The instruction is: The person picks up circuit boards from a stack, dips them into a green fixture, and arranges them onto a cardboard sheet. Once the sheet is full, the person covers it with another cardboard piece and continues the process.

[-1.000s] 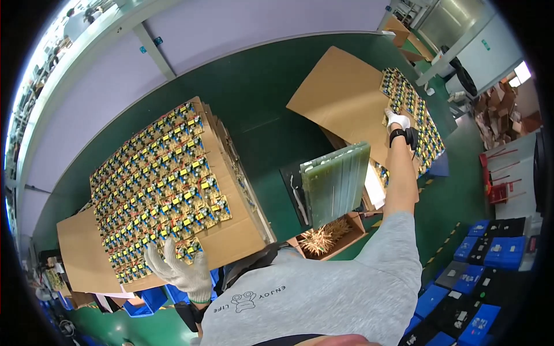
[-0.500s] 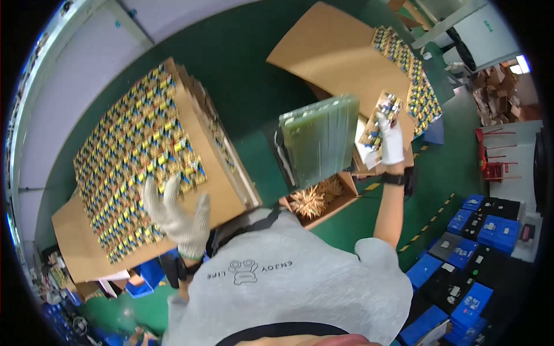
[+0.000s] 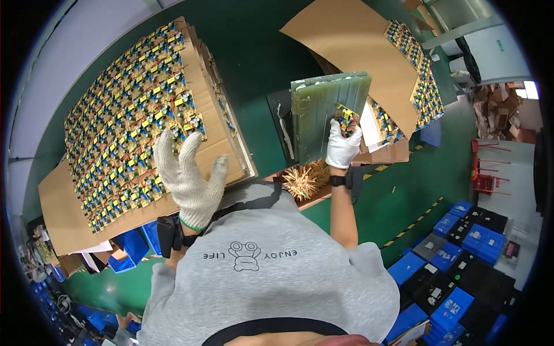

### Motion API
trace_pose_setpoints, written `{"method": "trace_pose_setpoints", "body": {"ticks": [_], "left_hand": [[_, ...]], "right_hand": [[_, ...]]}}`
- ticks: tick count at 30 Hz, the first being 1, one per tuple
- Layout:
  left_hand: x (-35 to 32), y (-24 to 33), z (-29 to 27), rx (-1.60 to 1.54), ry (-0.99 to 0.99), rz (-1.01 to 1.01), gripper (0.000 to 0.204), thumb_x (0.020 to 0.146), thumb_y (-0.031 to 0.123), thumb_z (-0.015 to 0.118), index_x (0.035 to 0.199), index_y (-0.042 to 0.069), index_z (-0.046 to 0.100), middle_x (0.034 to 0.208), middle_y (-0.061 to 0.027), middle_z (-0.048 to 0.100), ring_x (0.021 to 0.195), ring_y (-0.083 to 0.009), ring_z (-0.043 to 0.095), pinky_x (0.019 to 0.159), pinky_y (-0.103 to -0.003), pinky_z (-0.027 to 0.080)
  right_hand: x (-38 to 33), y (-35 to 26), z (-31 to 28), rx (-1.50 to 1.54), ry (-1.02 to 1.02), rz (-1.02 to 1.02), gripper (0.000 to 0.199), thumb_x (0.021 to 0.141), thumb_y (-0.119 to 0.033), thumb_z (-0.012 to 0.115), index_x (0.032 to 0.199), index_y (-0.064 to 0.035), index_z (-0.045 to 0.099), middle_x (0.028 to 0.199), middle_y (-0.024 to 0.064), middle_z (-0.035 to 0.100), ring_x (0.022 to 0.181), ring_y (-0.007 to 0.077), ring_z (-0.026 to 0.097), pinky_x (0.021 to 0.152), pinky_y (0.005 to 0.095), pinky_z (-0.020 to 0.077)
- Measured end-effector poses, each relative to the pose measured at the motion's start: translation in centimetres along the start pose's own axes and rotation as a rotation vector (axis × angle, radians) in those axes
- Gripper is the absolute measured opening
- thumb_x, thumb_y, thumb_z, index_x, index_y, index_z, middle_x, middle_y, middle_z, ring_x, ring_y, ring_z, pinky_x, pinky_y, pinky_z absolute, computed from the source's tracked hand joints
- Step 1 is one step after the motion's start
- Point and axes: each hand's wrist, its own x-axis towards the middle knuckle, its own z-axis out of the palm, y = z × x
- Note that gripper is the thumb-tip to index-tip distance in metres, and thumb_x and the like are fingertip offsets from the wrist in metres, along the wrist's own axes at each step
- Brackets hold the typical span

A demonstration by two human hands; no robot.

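My right hand (image 3: 343, 147), in a white glove, grips a small circuit board (image 3: 345, 119) with yellow and blue parts, held against a tilted green slotted fixture (image 3: 323, 109). My left hand (image 3: 189, 176), also gloved, is raised with fingers spread over the bare corner of a cardboard sheet (image 3: 213, 144). That sheet carries rows of several small circuit boards (image 3: 127, 121). The left hand holds nothing.
A second cardboard sheet (image 3: 352, 46) lies at the back right over more circuit boards (image 3: 424, 75). A box of cut wire leads (image 3: 303, 180) sits below the fixture. Blue and black bins (image 3: 461, 254) stand on the floor at right, blue bins (image 3: 130, 248) at lower left.
My right hand has come back from the far right stack with a small board and now holds it at the green fixture. My left hand has lifted and spread over the left sheet.
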Motion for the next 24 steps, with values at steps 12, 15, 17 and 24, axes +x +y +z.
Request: {"method": "trace_pose_setpoints", "body": {"ticks": [12,15,17,24], "left_hand": [[-0.3,1.0,0.2,-0.01,-0.04,0.014,0.057,0.071,0.012,0.078,0.124,0.011,0.055,0.143,-0.0221,0.033,0.134,-0.0383,0.033,0.107,-0.046,0.034],[0.2,1.4,0.9,-0.126,-0.03,0.029,0.057,0.067,0.019,0.081,0.119,0.012,0.058,0.139,-0.022,0.037,0.131,-0.0418,0.034,0.106,-0.054,0.03],[1.0,2.3,1.2,-0.245,-0.075,0.063,0.057,0.066,0.016,0.081,0.118,0.01,0.058,0.134,-0.0227,0.043,0.123,-0.0416,0.043,0.102,-0.051,0.037],[2.6,5.7,3.6,-0.677,-0.389,0.071,0.062,0.072,0.013,0.079,0.126,-0.002,0.05,0.12,-0.0215,0.057,0.104,-0.0301,0.061,0.087,-0.037,0.051]], "right_hand": [[2.4,0.5,0.5,0.291,-0.149,0.068,0.045,0.074,-0.029,0.083,0.099,0.0008,0.06,0.084,0.0068,0.07,0.074,0.0136,0.065,0.069,0.0291,0.0514],[1.8,-0.7,0.2,0.469,-0.12,0.252,0.04,0.078,-0.026,0.081,0.097,0.0012,0.059,0.089,0.0049,0.067,0.078,0.0087,0.06,0.07,0.0252,0.0494],[1.5,-0.4,-0.2,0.407,-0.136,0.259,0.039,0.079,-0.022,0.08,0.101,0.0001,0.057,0.091,0.0035,0.066,0.078,0.0085,0.058,0.071,0.0246,0.0484],[-0.3,-6.9,-4.9,0.485,-0.475,0.355,0.041,0.071,-0.008,0.081,0.103,-0.001,0.056,0.087,0.001,0.064,0.073,0.0069,0.057,0.07,0.0239,0.0498]]}}
